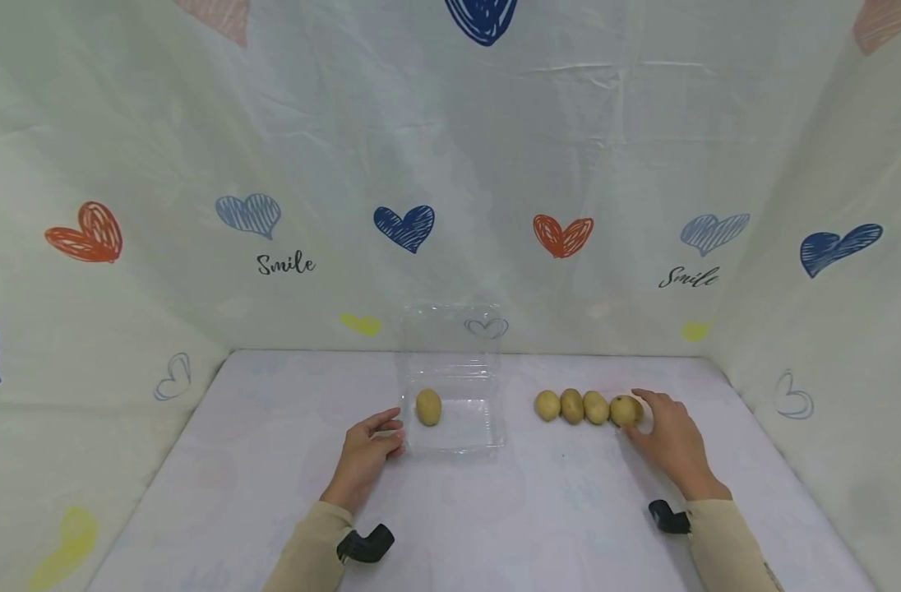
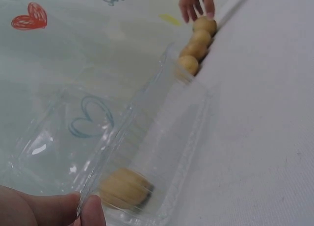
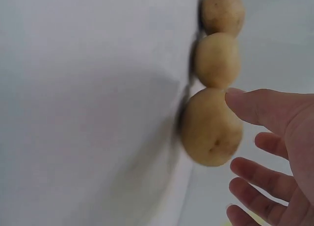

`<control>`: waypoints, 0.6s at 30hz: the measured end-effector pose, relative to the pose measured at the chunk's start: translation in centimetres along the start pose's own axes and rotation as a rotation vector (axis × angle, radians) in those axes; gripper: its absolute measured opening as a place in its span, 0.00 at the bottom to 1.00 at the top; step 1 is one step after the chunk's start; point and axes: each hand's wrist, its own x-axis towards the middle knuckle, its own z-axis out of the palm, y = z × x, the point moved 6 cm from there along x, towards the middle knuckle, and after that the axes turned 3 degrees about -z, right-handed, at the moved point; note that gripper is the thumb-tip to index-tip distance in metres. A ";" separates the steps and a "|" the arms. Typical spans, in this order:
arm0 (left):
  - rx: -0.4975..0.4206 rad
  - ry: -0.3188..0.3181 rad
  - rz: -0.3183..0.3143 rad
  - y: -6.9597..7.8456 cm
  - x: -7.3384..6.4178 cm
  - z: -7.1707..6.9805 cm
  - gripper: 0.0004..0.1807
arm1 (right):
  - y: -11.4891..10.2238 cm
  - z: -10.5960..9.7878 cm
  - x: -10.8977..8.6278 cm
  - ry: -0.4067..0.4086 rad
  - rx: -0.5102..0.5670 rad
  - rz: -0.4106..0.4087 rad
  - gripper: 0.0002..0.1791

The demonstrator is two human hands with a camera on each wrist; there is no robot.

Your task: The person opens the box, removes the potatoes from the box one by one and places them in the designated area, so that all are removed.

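Observation:
A clear plastic clamshell box (image 1: 456,448) stands with its lid raised, and one potato (image 1: 428,407) lies in its left part. The left hand (image 1: 369,452) is at the box's left side; in the left wrist view its thumb and finger pinch the thin plastic edge. To the right of the box, several potatoes (image 1: 572,406) lie in a row, close together. At the right end of that row is a rounder potato (image 1: 624,409). The right hand (image 1: 672,440) is beside it, thumb tip at its surface and the other fingers spread apart and slightly bent, as the right wrist view shows.
A white cloth covers the table (image 1: 510,526). Behind it and along both sides hangs a pale curtain (image 1: 465,140) printed with hearts and the word Smile. Each sleeve has a black wrist mount (image 1: 367,544) sticking out inward.

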 end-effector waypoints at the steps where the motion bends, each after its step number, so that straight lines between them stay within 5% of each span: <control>1: 0.002 0.001 -0.003 -0.1 0.0 0.0 0.25 | -0.3 -0.2 0.1 0.008 -0.005 -0.008 0.35; 18: 0.002 0.010 -0.014 -0.1 0.0 0.0 0.25 | -9.4 -1.1 2.0 0.052 0.047 -0.174 0.35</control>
